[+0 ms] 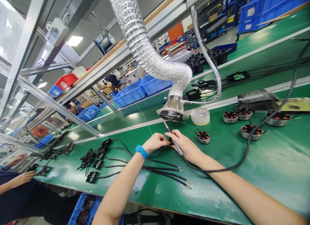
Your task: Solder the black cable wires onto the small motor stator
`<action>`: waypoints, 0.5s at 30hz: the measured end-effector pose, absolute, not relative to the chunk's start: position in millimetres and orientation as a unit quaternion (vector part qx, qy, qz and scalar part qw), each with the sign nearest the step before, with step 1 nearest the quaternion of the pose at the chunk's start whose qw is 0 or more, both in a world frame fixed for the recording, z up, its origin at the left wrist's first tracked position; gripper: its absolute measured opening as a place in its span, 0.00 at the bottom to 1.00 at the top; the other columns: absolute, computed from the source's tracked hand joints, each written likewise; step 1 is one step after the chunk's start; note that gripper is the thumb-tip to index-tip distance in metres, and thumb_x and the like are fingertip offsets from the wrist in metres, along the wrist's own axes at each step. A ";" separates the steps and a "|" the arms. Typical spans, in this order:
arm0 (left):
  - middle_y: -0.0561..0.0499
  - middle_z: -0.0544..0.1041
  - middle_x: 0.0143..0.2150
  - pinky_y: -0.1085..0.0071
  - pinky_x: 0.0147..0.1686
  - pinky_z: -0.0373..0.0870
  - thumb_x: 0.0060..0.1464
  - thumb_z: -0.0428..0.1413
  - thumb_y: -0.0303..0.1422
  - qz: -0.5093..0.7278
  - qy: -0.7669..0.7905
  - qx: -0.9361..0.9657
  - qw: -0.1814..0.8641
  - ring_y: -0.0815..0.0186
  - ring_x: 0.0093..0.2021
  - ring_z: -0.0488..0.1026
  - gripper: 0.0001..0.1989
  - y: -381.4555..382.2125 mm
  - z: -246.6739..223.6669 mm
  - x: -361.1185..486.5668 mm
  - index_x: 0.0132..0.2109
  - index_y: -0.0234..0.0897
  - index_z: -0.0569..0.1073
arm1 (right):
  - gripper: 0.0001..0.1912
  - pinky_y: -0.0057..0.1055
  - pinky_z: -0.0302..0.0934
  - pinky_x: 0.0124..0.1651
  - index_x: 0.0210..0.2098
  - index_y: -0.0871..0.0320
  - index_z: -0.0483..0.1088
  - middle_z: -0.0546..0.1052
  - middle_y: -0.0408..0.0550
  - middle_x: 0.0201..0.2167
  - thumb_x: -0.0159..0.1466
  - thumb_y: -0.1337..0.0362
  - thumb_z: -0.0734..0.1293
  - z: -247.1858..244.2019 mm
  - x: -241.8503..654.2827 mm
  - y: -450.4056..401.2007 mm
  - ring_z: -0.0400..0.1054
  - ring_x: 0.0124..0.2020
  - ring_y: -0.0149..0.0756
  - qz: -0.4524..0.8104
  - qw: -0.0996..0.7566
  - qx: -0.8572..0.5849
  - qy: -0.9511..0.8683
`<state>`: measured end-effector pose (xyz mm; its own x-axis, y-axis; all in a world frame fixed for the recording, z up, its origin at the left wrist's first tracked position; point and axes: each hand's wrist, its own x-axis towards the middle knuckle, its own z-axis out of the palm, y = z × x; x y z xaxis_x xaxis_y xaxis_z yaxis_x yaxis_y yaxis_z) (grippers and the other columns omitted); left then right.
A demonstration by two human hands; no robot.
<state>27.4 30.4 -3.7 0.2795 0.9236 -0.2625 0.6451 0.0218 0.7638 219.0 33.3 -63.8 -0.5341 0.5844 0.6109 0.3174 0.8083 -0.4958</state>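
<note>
My right hand (186, 146) is closed around a soldering iron (178, 148). The iron's tip points away from me, toward the fume hood, and its dark cord trails over my right forearm. My left hand (156, 143), with a blue wristband (141, 151), pinches a small dark part (170, 142) right beside the right hand's fingers. Most of that part is hidden by the fingers. Black cables (160, 169) with bare ends lie on the green bench nearest my left wrist, joined to small black circuit housings (92, 177).
A fume hood (171, 108) on a silver duct hangs just beyond my hands. A roll of clear tape (200, 116) and several copper-wound motor stators (202, 137) sit to the right. Blue bins (129, 93) stand behind. A co-worker's hands (25, 177) are at the far left.
</note>
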 end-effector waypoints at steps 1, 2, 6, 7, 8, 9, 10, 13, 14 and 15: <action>0.56 0.64 0.21 0.72 0.27 0.51 0.48 0.59 0.46 0.154 0.576 0.686 0.417 0.73 0.24 0.56 0.20 30.5 -3.0 27.7 0.23 0.32 0.70 | 0.29 0.37 0.68 0.44 0.62 0.57 0.57 0.64 0.55 0.49 0.62 0.77 0.57 -63.6 219.0 33.2 0.67 0.44 0.41 0.164 0.404 -0.263 -0.860; 0.56 0.64 0.21 0.72 0.27 0.51 0.49 0.58 0.46 0.143 0.576 0.690 0.414 0.73 0.24 0.57 0.20 30.2 -2.0 27.9 0.23 0.32 0.70 | 0.29 0.37 0.68 0.44 0.62 0.57 0.57 0.64 0.55 0.49 0.62 0.77 0.57 -63.5 219.0 33.2 0.67 0.44 0.41 0.163 0.405 -0.262 -0.861; 0.57 0.63 0.21 0.72 0.26 0.50 0.48 0.59 0.48 0.136 0.584 0.692 0.401 0.73 0.23 0.55 0.21 27.1 1.7 30.2 0.24 0.32 0.70 | 0.29 0.37 0.67 0.44 0.62 0.56 0.57 0.64 0.55 0.49 0.63 0.76 0.57 -64.8 219.2 33.7 0.68 0.44 0.41 0.161 0.413 -0.254 -0.860; 0.57 0.63 0.21 0.72 0.26 0.50 0.47 0.60 0.46 0.140 0.588 0.689 0.399 0.73 0.24 0.55 0.20 26.3 2.3 31.1 0.24 0.32 0.70 | 0.29 0.37 0.67 0.44 0.62 0.56 0.57 0.64 0.55 0.49 0.63 0.76 0.57 -65.2 219.2 33.9 0.68 0.44 0.41 0.160 0.413 -0.253 -0.860; 0.56 0.64 0.21 0.73 0.26 0.50 0.47 0.59 0.44 0.144 0.593 0.684 0.400 0.73 0.24 0.56 0.18 25.5 2.9 31.8 0.25 0.32 0.70 | 0.29 0.37 0.68 0.44 0.63 0.55 0.57 0.64 0.55 0.49 0.63 0.76 0.57 -65.4 219.2 34.1 0.68 0.44 0.41 0.158 0.413 -0.254 -0.860; 0.56 0.66 0.21 0.73 0.26 0.51 0.47 0.58 0.43 0.150 0.596 0.676 0.407 0.73 0.24 0.57 0.16 24.7 3.6 32.2 0.25 0.32 0.71 | 0.29 0.37 0.68 0.44 0.62 0.56 0.57 0.64 0.55 0.49 0.63 0.76 0.57 -65.3 219.2 34.1 0.68 0.44 0.41 0.157 0.413 -0.255 -0.860; 0.54 0.67 0.22 0.73 0.26 0.52 0.48 0.57 0.41 0.155 0.597 0.666 0.419 0.72 0.24 0.58 0.15 24.0 4.4 32.1 0.25 0.32 0.72 | 0.29 0.38 0.68 0.45 0.62 0.56 0.57 0.64 0.55 0.50 0.63 0.76 0.57 -64.9 219.2 34.0 0.68 0.45 0.42 0.157 0.411 -0.257 -0.860; 0.52 0.70 0.24 0.73 0.26 0.55 0.47 0.57 0.40 0.166 0.589 0.635 0.472 0.72 0.25 0.61 0.13 21.4 7.2 28.8 0.27 0.31 0.73 | 0.28 0.38 0.68 0.46 0.62 0.56 0.57 0.64 0.56 0.50 0.63 0.76 0.59 -62.4 219.3 32.8 0.68 0.45 0.42 0.161 0.401 -0.261 -0.863; 0.52 0.70 0.24 0.73 0.26 0.55 0.47 0.57 0.40 0.167 0.585 0.627 0.487 0.71 0.25 0.62 0.14 20.7 8.0 27.1 0.27 0.31 0.73 | 0.29 0.38 0.68 0.45 0.62 0.56 0.57 0.64 0.55 0.50 0.62 0.76 0.59 -61.4 219.4 32.2 0.68 0.45 0.42 0.162 0.398 -0.259 -0.865; 0.52 0.70 0.24 0.73 0.26 0.55 0.46 0.58 0.41 0.166 0.583 0.622 0.496 0.71 0.25 0.62 0.14 20.1 8.5 25.3 0.27 0.31 0.72 | 0.29 0.38 0.68 0.45 0.62 0.56 0.57 0.64 0.55 0.50 0.62 0.76 0.59 -60.5 219.5 31.5 0.68 0.45 0.42 0.162 0.396 -0.257 -0.867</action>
